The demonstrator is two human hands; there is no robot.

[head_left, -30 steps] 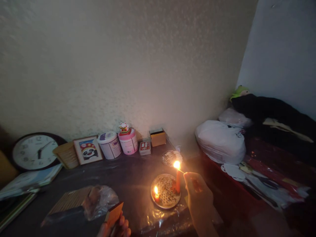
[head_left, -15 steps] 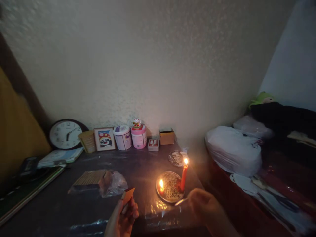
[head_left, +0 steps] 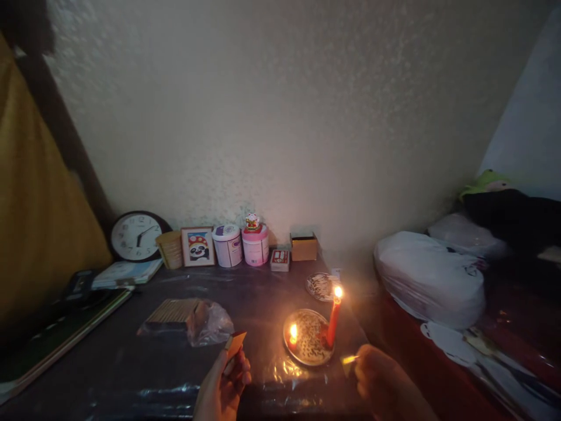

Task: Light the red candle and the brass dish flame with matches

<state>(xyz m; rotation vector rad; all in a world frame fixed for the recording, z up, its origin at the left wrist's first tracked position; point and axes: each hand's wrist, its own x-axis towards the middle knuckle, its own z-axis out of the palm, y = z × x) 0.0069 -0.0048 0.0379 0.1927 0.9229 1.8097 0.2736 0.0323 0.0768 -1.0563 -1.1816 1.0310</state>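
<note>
My left hand (head_left: 228,379) is closed around a small orange-topped matchbox (head_left: 236,344), low in front of the table's middle. To the right, my right hand (head_left: 380,369) pinches a thin matchstick (head_left: 349,361), which points left and looks bright yellow; blur hides whether it burns. Just beyond its tip is a round metal plate (head_left: 302,363) strewn with small dark bits. On that plate a short red candle (head_left: 293,345) burns at the left, and a tall red candle (head_left: 333,324) burns at the right, leaning slightly. Neither hand touches the plate.
Behind the plate lies a dish of white sticks (head_left: 322,286). A plastic-wrapped pack of boxes (head_left: 175,313) lies left. Along the wall stand a clock (head_left: 137,237), panda picture (head_left: 198,247), two tins (head_left: 228,248), a red-white box (head_left: 280,260) and an open carton (head_left: 304,248). White bags (head_left: 429,278) sit right.
The view has shifted, moving everything slightly right. My right hand has drawn the matchstick a little away from the plate, and the stick now looks yellow. My left hand keeps the matchbox.
</note>
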